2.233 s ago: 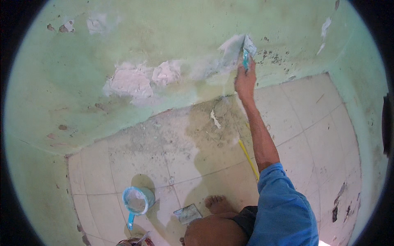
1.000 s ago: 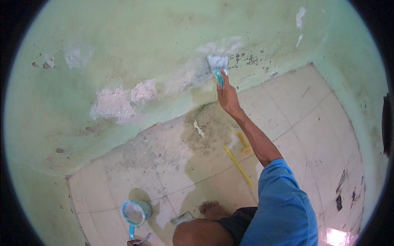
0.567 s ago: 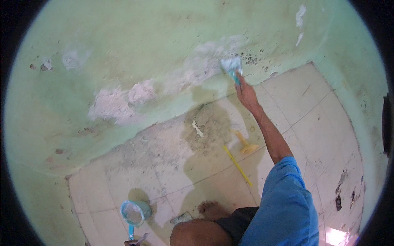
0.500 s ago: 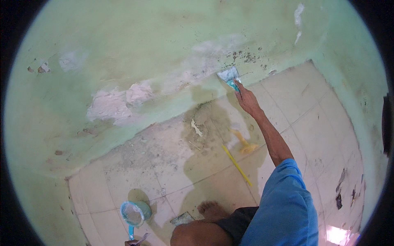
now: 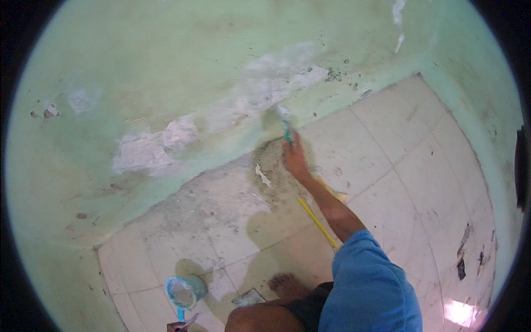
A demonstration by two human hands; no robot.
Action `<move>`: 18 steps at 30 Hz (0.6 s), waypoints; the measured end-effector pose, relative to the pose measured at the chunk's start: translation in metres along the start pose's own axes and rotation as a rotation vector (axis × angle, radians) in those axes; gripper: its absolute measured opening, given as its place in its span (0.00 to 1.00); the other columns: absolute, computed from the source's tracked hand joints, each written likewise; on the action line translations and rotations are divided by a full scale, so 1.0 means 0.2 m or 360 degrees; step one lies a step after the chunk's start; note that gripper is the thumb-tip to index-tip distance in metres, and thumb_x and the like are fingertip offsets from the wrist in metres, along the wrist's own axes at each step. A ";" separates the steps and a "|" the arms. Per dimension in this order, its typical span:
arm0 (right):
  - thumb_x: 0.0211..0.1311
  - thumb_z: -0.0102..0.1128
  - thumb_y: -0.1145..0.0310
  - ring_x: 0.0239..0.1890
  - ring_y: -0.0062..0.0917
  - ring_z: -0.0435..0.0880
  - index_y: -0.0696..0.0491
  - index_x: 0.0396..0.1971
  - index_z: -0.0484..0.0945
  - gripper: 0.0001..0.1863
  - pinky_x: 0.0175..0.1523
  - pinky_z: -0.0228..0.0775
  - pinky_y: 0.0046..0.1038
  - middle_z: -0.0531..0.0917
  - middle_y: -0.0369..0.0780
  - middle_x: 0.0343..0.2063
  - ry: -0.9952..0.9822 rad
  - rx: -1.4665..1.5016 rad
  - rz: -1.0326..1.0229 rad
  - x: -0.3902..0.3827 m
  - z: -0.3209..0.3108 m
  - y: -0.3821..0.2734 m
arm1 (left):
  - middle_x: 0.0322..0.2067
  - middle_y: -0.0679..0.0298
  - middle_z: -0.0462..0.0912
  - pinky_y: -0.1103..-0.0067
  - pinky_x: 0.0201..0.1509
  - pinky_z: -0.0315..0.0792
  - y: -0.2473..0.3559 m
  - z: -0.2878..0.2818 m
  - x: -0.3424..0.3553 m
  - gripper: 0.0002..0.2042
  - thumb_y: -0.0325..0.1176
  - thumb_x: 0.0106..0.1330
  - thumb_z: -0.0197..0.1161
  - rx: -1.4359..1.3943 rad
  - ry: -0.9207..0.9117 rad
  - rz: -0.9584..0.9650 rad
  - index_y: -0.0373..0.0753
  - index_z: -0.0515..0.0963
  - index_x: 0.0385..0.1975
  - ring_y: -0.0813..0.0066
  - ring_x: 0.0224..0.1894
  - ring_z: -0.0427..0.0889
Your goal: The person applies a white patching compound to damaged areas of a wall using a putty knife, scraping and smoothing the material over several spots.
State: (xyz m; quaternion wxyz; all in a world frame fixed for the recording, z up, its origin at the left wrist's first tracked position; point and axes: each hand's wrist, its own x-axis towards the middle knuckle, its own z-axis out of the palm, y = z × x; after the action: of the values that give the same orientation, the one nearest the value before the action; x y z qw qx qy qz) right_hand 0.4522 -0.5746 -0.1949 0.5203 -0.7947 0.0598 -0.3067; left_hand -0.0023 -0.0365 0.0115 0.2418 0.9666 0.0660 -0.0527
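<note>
My right hand (image 5: 296, 160) is closed round the teal handle of a putty knife (image 5: 285, 123), its blade blurred and edge-on at the base of the green wall. Above it, fresh white filler (image 5: 312, 76) covers part of a dark-spotted patch. At the lower edge my left hand (image 5: 176, 327), partly cut off, is closed at the handle of a light blue plastic mug (image 5: 191, 290) holding whitish paste. A thin pale, flat piece (image 5: 191, 319) juts out beside those fingers; what it is I cannot tell.
Tiles with dust and flakes cover the floor (image 5: 387, 166). A yellow stick (image 5: 317, 222) lies beneath my right forearm, and a grey flat plate (image 5: 249, 297) beside my bare foot (image 5: 287, 285). More whitish filler (image 5: 141, 152) marks the wall (image 5: 166, 61) at left.
My right hand has drawn the putty knife left and down from the spotted patch, turning its blade edge-on. A white smear now shows where the blade was. My left hand stays by the mug.
</note>
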 end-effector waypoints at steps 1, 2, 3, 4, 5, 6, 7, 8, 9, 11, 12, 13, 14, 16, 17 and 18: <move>0.68 0.49 0.67 0.26 0.28 0.78 0.50 0.64 0.54 0.27 0.31 0.72 0.29 0.78 0.46 0.37 0.0117 0.0116 0.0156 0.10 -0.11 0.08 | 0.35 0.64 0.75 0.80 0.43 0.71 -0.04 0.01 0.00 0.08 0.30 0.67 0.54 -0.0580 0.0126 -0.0345 0.35 0.77 0.38 0.75 0.39 0.71; 0.68 0.49 0.67 0.23 0.25 0.77 0.50 0.62 0.58 0.24 0.27 0.71 0.28 0.78 0.42 0.33 0.0252 0.0235 0.0301 0.19 -0.23 0.17 | 0.35 0.64 0.75 0.80 0.44 0.70 -0.11 0.02 0.00 0.07 0.28 0.66 0.54 -0.1160 0.0224 -0.0698 0.35 0.77 0.38 0.75 0.39 0.71; 0.67 0.49 0.66 0.21 0.23 0.75 0.50 0.59 0.60 0.22 0.23 0.69 0.28 0.77 0.40 0.29 0.0290 0.0601 0.0524 0.32 -0.31 0.07 | 0.34 0.64 0.75 0.79 0.45 0.70 -0.17 0.02 -0.06 0.06 0.27 0.66 0.55 -0.1717 0.0349 -0.1087 0.34 0.77 0.39 0.74 0.39 0.72; 0.67 0.49 0.66 0.18 0.22 0.73 0.50 0.56 0.62 0.19 0.20 0.68 0.28 0.76 0.37 0.25 0.0386 0.0958 0.0740 0.46 -0.40 -0.05 | 0.35 0.64 0.75 0.79 0.45 0.70 -0.21 0.01 -0.11 0.06 0.27 0.66 0.55 -0.1731 0.0312 -0.1036 0.34 0.77 0.39 0.74 0.39 0.72; 0.68 0.49 0.66 0.16 0.21 0.72 0.49 0.54 0.64 0.16 0.17 0.66 0.28 0.74 0.35 0.21 0.0358 0.1345 0.0820 0.54 -0.47 -0.25 | 0.35 0.64 0.75 0.78 0.45 0.70 -0.24 0.00 -0.17 0.07 0.27 0.66 0.54 -0.1744 0.0299 -0.0986 0.34 0.77 0.39 0.73 0.38 0.72; 0.68 0.49 0.66 0.16 0.21 0.72 0.49 0.54 0.64 0.17 0.18 0.66 0.28 0.74 0.35 0.22 0.0385 0.1235 0.0814 0.57 -0.49 -0.30 | 0.35 0.63 0.75 0.78 0.44 0.71 -0.25 0.02 -0.16 0.07 0.27 0.67 0.54 -0.1781 0.0256 -0.0899 0.34 0.77 0.40 0.73 0.38 0.72; 0.67 0.49 0.67 0.16 0.21 0.71 0.49 0.55 0.63 0.17 0.18 0.66 0.27 0.74 0.36 0.22 0.0410 0.1123 0.0804 0.61 -0.48 -0.36 | 0.35 0.63 0.75 0.78 0.44 0.71 -0.19 0.04 -0.13 0.07 0.27 0.67 0.54 -0.1365 0.0189 -0.0674 0.34 0.77 0.40 0.73 0.38 0.72; 0.67 0.49 0.67 0.16 0.21 0.71 0.48 0.56 0.63 0.18 0.19 0.65 0.27 0.74 0.36 0.22 0.0438 0.1005 0.0807 0.62 -0.44 -0.39 | 0.35 0.63 0.75 0.77 0.44 0.71 -0.07 0.04 -0.10 0.07 0.27 0.67 0.54 -0.0940 0.0119 -0.0455 0.34 0.77 0.40 0.73 0.38 0.72; 0.68 0.48 0.67 0.16 0.22 0.71 0.48 0.58 0.61 0.20 0.20 0.66 0.28 0.73 0.36 0.21 0.0427 0.0829 0.0610 0.57 -0.37 -0.41 | 0.35 0.63 0.75 0.77 0.44 0.71 0.02 0.01 -0.06 0.07 0.28 0.67 0.54 -0.0508 0.0054 -0.0241 0.34 0.77 0.40 0.73 0.38 0.72; 0.68 0.48 0.66 0.18 0.28 0.73 0.49 0.62 0.58 0.24 0.24 0.67 0.30 0.75 0.39 0.22 0.0273 0.0617 0.0455 0.44 -0.24 -0.52 | 0.36 0.62 0.77 0.78 0.43 0.71 0.12 -0.02 0.00 0.07 0.26 0.67 0.54 -0.0145 -0.0012 -0.0059 0.34 0.76 0.40 0.72 0.38 0.73; 0.69 0.47 0.66 0.20 0.33 0.76 0.51 0.64 0.57 0.25 0.28 0.69 0.32 0.77 0.42 0.24 0.0138 0.0566 0.0513 0.35 -0.23 -0.58 | 0.36 0.61 0.77 0.79 0.43 0.72 0.17 -0.04 0.03 0.07 0.25 0.67 0.53 0.0039 -0.0057 0.0027 0.33 0.76 0.40 0.72 0.38 0.74; 0.69 0.47 0.65 0.24 0.37 0.78 0.52 0.65 0.54 0.27 0.32 0.70 0.36 0.78 0.47 0.28 -0.0015 0.0344 0.0424 0.26 -0.22 -0.54 | 0.36 0.60 0.78 0.78 0.43 0.72 0.24 -0.06 0.05 0.07 0.23 0.66 0.53 -0.0362 -0.0047 -0.0327 0.33 0.76 0.40 0.70 0.38 0.75; 0.69 0.48 0.65 0.29 0.41 0.80 0.53 0.66 0.52 0.29 0.36 0.72 0.40 0.80 0.52 0.32 -0.0147 0.0120 0.0330 0.18 -0.22 -0.49 | 0.36 0.58 0.78 0.77 0.43 0.72 0.34 -0.07 0.08 0.07 0.21 0.65 0.54 -0.0761 -0.0040 -0.0663 0.33 0.76 0.40 0.69 0.38 0.76; 0.69 0.48 0.66 0.38 0.48 0.81 0.53 0.68 0.50 0.31 0.44 0.72 0.44 0.79 0.57 0.40 -0.0300 -0.0130 0.0243 0.13 -0.21 -0.44 | 0.36 0.55 0.80 0.73 0.43 0.73 0.44 -0.09 0.09 0.07 0.22 0.64 0.55 -0.0128 -0.0140 -0.0468 0.33 0.76 0.41 0.66 0.37 0.79; 0.69 0.48 0.67 0.43 0.50 0.79 0.53 0.68 0.50 0.31 0.48 0.70 0.45 0.78 0.58 0.45 -0.0309 -0.0160 0.0235 0.14 -0.26 -0.41 | 0.36 0.55 0.80 0.73 0.43 0.73 0.44 -0.09 0.08 0.07 0.23 0.64 0.55 -0.0194 -0.0076 -0.0423 0.34 0.76 0.41 0.65 0.37 0.78; 0.69 0.48 0.67 0.48 0.52 0.78 0.52 0.68 0.50 0.30 0.51 0.69 0.45 0.76 0.59 0.49 -0.0313 -0.0211 0.0241 0.15 -0.33 -0.36 | 0.36 0.55 0.80 0.72 0.43 0.73 0.43 -0.09 0.06 0.07 0.23 0.64 0.55 -0.0263 -0.0036 -0.0370 0.34 0.76 0.41 0.65 0.37 0.78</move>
State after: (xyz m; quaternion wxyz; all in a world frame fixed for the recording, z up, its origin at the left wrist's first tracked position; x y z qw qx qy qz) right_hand 0.4242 -0.6079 -0.1026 0.4917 -0.8468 0.0884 -0.1826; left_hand 0.0249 -0.1011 0.0659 0.3137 0.9286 0.1788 -0.0857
